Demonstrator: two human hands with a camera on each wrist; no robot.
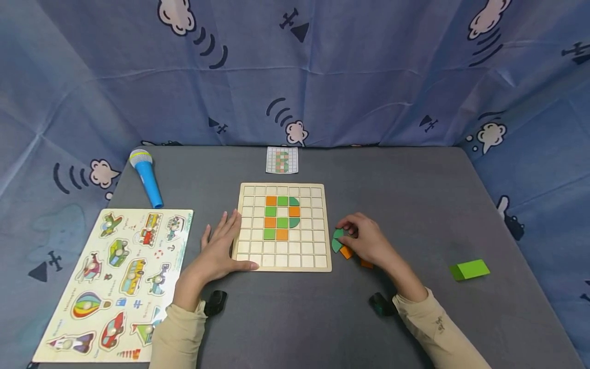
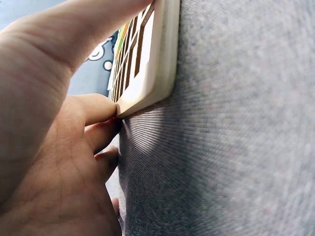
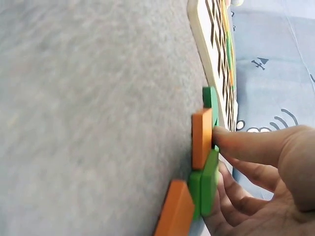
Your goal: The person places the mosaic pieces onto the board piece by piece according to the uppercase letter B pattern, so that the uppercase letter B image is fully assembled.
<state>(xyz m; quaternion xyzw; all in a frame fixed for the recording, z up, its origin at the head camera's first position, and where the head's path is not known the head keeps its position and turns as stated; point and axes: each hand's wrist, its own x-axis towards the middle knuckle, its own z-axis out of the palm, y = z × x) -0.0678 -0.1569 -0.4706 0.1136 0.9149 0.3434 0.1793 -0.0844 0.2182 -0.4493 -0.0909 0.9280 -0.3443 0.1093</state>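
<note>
My left hand (image 1: pixel 218 256) rests at the left side of a wooden grid board (image 1: pixel 295 261), fingers extended along its edge. Its thumb lies on the board's near edge. Orange and green tiles (image 1: pixel 282 222), some rounded, sit in the board's upper middle squares. Just right of the board, my right hand (image 1: pixel 369 238) bends over loose tiles, its thumb and fingertips around a green tile (image 1: pixel 338 233). An orange tile (image 3: pixel 202 140) and a bright green tile (image 3: pixel 210 182) lie by the thumb in the right wrist view. The fingers hide part of the pile.
A small pattern card (image 1: pixel 282 160) lies behind the board. To the left are a picture puzzle board (image 1: pixel 115 277) and a blue toy microphone (image 1: pixel 147 177). A green block (image 1: pixel 470 269) stands at the right of the grey table (image 1: pixel 405 179). A patterned curtain (image 1: pixel 369 77) hangs behind.
</note>
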